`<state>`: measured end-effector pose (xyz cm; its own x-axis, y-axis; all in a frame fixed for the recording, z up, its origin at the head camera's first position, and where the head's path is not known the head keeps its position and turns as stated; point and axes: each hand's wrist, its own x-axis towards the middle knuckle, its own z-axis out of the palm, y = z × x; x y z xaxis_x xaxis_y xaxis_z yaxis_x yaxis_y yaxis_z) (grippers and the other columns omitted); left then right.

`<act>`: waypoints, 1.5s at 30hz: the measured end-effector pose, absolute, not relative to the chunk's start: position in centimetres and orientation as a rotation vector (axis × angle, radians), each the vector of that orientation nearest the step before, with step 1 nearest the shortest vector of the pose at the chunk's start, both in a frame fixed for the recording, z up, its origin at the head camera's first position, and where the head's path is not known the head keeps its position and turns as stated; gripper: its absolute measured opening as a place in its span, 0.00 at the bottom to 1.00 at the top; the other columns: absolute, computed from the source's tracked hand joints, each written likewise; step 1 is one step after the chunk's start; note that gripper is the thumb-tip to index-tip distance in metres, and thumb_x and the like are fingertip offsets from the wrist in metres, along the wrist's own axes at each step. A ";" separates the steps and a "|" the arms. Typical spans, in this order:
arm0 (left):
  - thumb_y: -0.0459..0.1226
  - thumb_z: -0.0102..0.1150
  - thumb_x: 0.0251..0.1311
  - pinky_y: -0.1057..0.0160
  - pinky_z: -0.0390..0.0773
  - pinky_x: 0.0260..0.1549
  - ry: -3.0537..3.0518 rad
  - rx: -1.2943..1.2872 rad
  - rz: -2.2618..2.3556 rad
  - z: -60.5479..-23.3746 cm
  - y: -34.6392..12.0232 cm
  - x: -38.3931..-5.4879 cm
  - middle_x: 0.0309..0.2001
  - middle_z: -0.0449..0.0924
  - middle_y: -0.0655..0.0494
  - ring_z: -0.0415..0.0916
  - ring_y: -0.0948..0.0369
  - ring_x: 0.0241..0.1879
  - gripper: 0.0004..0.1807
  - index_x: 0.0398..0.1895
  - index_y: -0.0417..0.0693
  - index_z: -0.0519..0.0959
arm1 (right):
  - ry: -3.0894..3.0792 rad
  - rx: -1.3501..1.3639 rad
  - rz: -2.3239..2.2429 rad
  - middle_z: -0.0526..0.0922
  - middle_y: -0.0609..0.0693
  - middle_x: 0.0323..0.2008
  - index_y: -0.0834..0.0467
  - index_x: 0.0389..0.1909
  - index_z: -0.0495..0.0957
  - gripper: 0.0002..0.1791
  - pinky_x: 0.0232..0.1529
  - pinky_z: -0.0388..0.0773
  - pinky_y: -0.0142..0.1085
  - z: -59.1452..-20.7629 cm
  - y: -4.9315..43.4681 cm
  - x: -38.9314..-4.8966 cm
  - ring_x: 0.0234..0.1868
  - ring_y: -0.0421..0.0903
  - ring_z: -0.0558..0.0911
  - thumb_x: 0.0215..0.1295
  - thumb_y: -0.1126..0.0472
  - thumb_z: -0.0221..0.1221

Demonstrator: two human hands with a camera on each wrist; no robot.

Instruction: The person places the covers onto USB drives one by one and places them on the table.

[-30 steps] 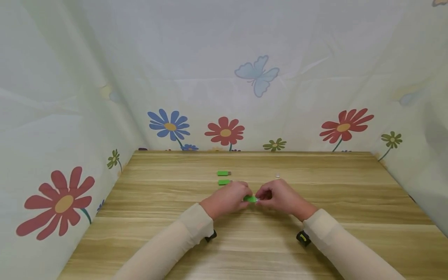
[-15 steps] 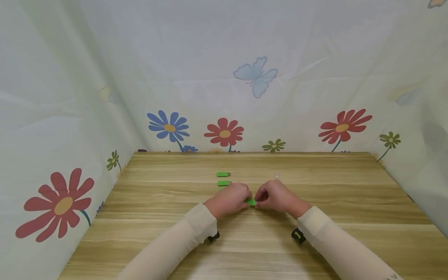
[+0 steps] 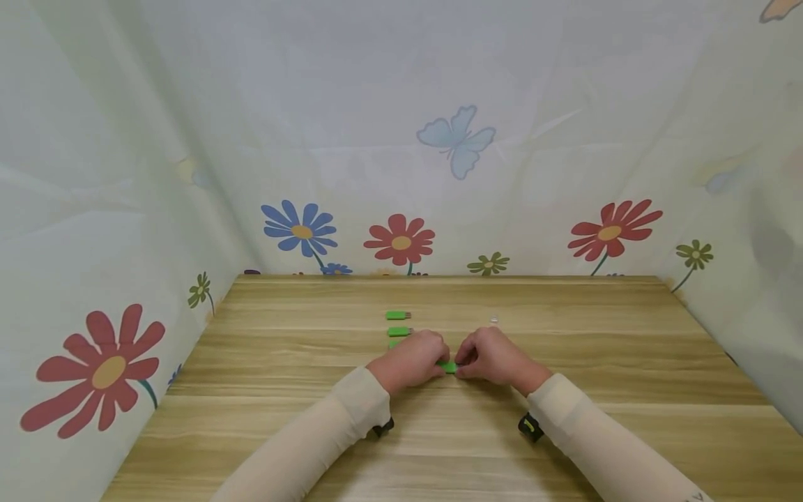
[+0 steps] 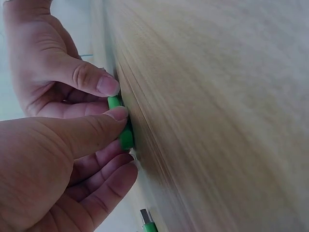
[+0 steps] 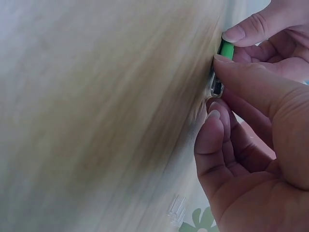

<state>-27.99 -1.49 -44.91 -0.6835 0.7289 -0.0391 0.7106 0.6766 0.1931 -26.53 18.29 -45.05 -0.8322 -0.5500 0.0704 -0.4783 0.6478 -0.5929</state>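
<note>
Between both hands, close over the wooden table point(image 3: 301, 453), is a green USB stick point(image 3: 448, 367). My left hand point(image 3: 410, 359) pinches its green body between thumb and fingers, as the left wrist view shows. My right hand point(image 3: 498, 357) pinches the other end with thumb and fingers; in the right wrist view a shiny metal plug end point(image 5: 217, 88) shows between them. Beyond the left hand lie more green USB sticks: the farthest stick point(image 3: 396, 316), the middle stick point(image 3: 398, 332) and one partly hidden stick point(image 3: 394, 344). A small clear cap point(image 3: 494, 319) lies past the right hand.
A pale curtain point(image 3: 301, 104) printed with flowers and a butterfly rises behind the table's far edge and along both sides. Dark wrist devices sit under both cuffs, the left device point(image 3: 384, 427) and the right device point(image 3: 530, 427).
Both hands have come slightly nearer to me with the USB stick between them. The right fingers now sit closer against the green body, and the pale tip between the hands is covered.
</note>
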 end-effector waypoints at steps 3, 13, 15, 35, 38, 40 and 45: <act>0.41 0.70 0.63 0.71 0.74 0.37 2.771 1.192 0.249 -44.8 -1.5 -27.9 0.30 0.81 0.64 0.71 0.67 0.31 0.04 0.33 0.51 0.88 | 2.746 -0.834 -0.933 0.88 0.46 0.28 0.59 0.30 0.89 0.05 0.32 0.79 0.27 -45.0 18.3 -26.5 0.29 0.33 0.81 0.54 0.65 0.75; 0.41 0.71 0.62 0.71 0.75 0.38 2.776 1.184 0.253 -44.9 -1.6 -27.9 0.31 0.82 0.63 0.72 0.68 0.32 0.05 0.34 0.51 0.89 | 2.745 -0.819 -0.929 0.88 0.46 0.28 0.59 0.30 0.88 0.06 0.32 0.79 0.28 -44.9 18.2 -26.6 0.29 0.34 0.81 0.54 0.64 0.75; 0.41 0.71 0.62 0.71 0.75 0.38 2.779 1.192 0.250 -44.8 -1.6 -27.8 0.31 0.82 0.63 0.72 0.68 0.32 0.04 0.34 0.51 0.89 | 2.746 -0.814 -0.923 0.88 0.46 0.28 0.59 0.31 0.88 0.06 0.32 0.79 0.28 -44.9 18.2 -26.5 0.29 0.34 0.81 0.54 0.64 0.75; 0.44 0.69 0.64 0.71 0.72 0.35 2.748 1.176 0.345 -44.5 -3.1 -28.2 0.34 0.80 0.60 0.70 0.66 0.33 0.09 0.37 0.49 0.86 | 2.842 -0.790 -0.994 0.87 0.45 0.33 0.58 0.37 0.89 0.10 0.35 0.80 0.30 -43.9 19.7 -26.6 0.32 0.36 0.81 0.57 0.58 0.75; 0.45 0.66 0.66 0.68 0.79 0.47 2.790 1.138 0.411 -44.2 -3.9 -28.3 0.44 0.83 0.59 0.77 0.66 0.41 0.12 0.45 0.48 0.87 | 2.885 -0.764 -0.985 0.87 0.44 0.32 0.57 0.36 0.89 0.08 0.35 0.79 0.31 -43.5 20.6 -26.7 0.32 0.37 0.81 0.58 0.57 0.74; 0.44 0.65 0.67 0.64 0.80 0.54 2.823 1.127 0.458 -43.9 -4.6 -28.3 0.48 0.83 0.58 0.79 0.64 0.46 0.14 0.50 0.48 0.86 | 2.922 -0.746 -0.950 0.86 0.43 0.31 0.57 0.36 0.89 0.08 0.34 0.78 0.31 -43.4 21.3 -26.8 0.31 0.38 0.80 0.58 0.58 0.74; 0.41 0.64 0.65 0.61 0.80 0.55 2.892 1.114 0.443 -43.8 -6.4 -28.9 0.52 0.82 0.57 0.79 0.61 0.50 0.16 0.55 0.48 0.84 | 2.975 -0.725 -0.816 0.84 0.45 0.31 0.60 0.37 0.88 0.10 0.33 0.76 0.33 -43.4 22.8 -27.1 0.31 0.41 0.77 0.59 0.58 0.73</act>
